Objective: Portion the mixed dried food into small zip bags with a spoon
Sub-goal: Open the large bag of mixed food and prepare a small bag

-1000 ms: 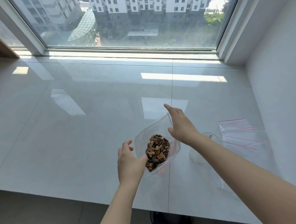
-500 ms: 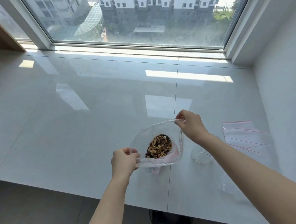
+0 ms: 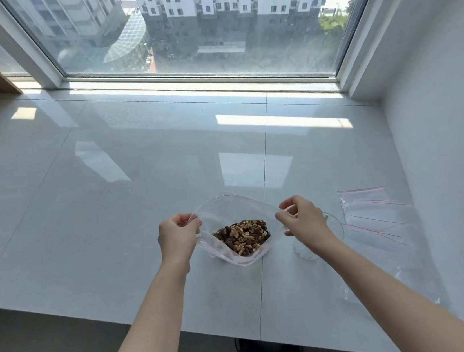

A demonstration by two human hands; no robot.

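A large clear zip bag (image 3: 229, 208) lies on the white tiled ledge (image 3: 109, 192), its mouth pulled wide. Inside it sits a heap of mixed dried food (image 3: 243, 235), brown nuts and pale walnut pieces. My left hand (image 3: 178, 237) pinches the bag's left rim. My right hand (image 3: 303, 219) pinches the right rim. A stack of small empty zip bags (image 3: 374, 213) with red seal lines lies to the right. A clear glass container (image 3: 320, 238) stands partly hidden behind my right wrist. No spoon is visible.
A big window (image 3: 205, 25) closes the far side of the ledge, and a white wall (image 3: 451, 147) bounds it on the right. The ledge's front edge drops to a dark floor (image 3: 41, 348). A loose clear plastic piece (image 3: 401, 283) lies near the front right.
My left hand moved from under the bag to its left rim. My right hand slid down the right rim. The bag's mouth has spread wide open toward me.
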